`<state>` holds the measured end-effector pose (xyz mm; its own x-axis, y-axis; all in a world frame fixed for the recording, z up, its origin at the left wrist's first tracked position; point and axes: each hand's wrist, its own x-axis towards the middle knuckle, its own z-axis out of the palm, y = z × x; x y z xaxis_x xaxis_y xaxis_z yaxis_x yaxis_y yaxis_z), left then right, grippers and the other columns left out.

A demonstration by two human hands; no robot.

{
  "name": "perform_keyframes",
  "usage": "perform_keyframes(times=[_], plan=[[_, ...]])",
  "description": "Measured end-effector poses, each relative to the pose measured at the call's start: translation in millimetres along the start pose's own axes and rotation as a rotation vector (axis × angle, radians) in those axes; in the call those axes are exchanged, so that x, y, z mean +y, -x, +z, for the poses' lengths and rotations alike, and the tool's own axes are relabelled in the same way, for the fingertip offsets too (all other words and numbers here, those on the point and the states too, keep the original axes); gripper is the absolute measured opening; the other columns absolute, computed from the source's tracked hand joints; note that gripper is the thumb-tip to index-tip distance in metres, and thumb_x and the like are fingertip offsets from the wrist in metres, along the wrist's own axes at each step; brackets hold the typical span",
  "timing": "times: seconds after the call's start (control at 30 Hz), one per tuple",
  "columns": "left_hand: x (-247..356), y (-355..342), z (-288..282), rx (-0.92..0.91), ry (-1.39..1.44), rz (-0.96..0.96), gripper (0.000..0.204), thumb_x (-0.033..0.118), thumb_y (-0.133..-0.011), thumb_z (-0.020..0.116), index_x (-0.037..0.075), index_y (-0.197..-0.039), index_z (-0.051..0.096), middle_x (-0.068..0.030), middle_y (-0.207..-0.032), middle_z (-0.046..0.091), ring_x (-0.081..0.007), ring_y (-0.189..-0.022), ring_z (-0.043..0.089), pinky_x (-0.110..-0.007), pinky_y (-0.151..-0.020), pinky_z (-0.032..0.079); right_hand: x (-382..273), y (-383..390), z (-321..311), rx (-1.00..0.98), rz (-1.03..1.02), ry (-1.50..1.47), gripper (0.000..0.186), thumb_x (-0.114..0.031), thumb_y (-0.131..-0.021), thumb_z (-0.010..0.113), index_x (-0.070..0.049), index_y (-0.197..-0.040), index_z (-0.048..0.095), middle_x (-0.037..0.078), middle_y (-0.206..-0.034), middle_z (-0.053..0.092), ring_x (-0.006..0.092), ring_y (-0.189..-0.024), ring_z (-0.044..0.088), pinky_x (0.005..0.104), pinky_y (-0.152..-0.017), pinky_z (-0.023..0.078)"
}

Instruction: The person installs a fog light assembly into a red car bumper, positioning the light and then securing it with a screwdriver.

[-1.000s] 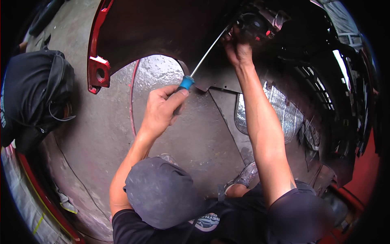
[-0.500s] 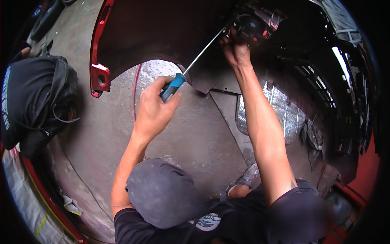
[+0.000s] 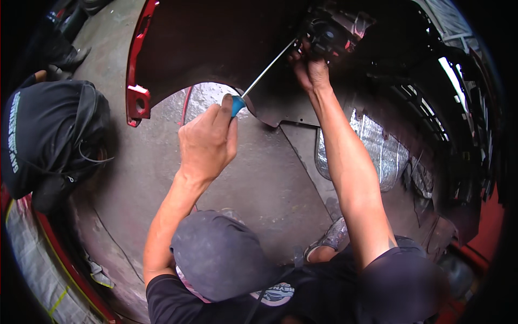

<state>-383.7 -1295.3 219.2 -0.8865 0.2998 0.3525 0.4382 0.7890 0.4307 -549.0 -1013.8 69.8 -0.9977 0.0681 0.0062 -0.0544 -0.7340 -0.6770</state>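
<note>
My left hand (image 3: 208,141) is closed round the blue handle of a screwdriver (image 3: 236,106), the back of the hand showing and fingers covering most of the handle. Its long metal shaft (image 3: 270,66) slants up and right to a black housing (image 3: 328,35) with a round part and small red pieces, set in shadow. Close to the shaft's tip, my right hand (image 3: 314,70) reaches up with bent fingers at the housing's lower left edge. What those fingers grip is too dark to make out. Left of the housing spreads the dark inner face of a red-edged body panel (image 3: 199,48).
A person in a dark shirt (image 3: 56,137) crouches at the left. The panel's red edge (image 3: 139,102) hangs over the concrete floor (image 3: 259,167). Silver foil-faced sheeting (image 3: 386,154) lies right of my right forearm. Dark slatted car parts (image 3: 426,110) stand beyond it, and masked red bodywork (image 3: 48,259) borders the lower left.
My left hand has turned over the screwdriver handle and now covers more of it. The shaft keeps nearly the same slant. My right hand stays at the housing.
</note>
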Motion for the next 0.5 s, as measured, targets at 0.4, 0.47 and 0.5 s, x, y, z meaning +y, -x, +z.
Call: perform_keyframes(times=[0.4, 0.47, 0.5], plan=[[-11.6, 9.3, 10.7, 0.035, 0.547, -0.155, 0.048, 0.000, -0.082, 0.067, -0.002, -0.130, 0.066, -0.0114, -0.087, 0.063, -0.0127, -0.071, 0.063, -0.034, -0.059, 0.050, -2.7, 9.4, 18.0, 0.007, -0.005, -0.039, 0.042, -0.042, -0.088, 0.082, -0.018, -0.119, 0.066, 0.001, -0.106, 0.065, 0.0170, -0.087, 0.057, 0.0408, -0.087, 0.049], [-0.1, 3.8, 8.7, 0.025, 0.176, 0.005, 0.049, -0.003, -0.081, 0.065, -0.002, -0.130, 0.066, -0.0115, -0.089, 0.061, -0.0131, -0.070, 0.062, -0.033, -0.059, 0.049, -5.0, 2.3, 6.7, -0.032, -0.011, -0.041, 0.045, -0.044, -0.087, 0.082, -0.018, -0.121, 0.065, 0.001, -0.109, 0.065, 0.0171, -0.088, 0.058, 0.0407, -0.086, 0.049], [4.7, 2.1, 7.8, 0.022, -0.010, 0.083, 0.050, -0.004, -0.081, 0.065, -0.002, -0.131, 0.066, -0.0115, -0.090, 0.061, -0.0132, -0.070, 0.061, -0.032, -0.059, 0.049, -5.6, 1.3, 0.8, -0.036, -0.013, -0.034, 0.047, -0.044, -0.087, 0.083, -0.018, -0.121, 0.065, 0.001, -0.110, 0.064, 0.0172, -0.088, 0.058, 0.0410, -0.087, 0.049]])
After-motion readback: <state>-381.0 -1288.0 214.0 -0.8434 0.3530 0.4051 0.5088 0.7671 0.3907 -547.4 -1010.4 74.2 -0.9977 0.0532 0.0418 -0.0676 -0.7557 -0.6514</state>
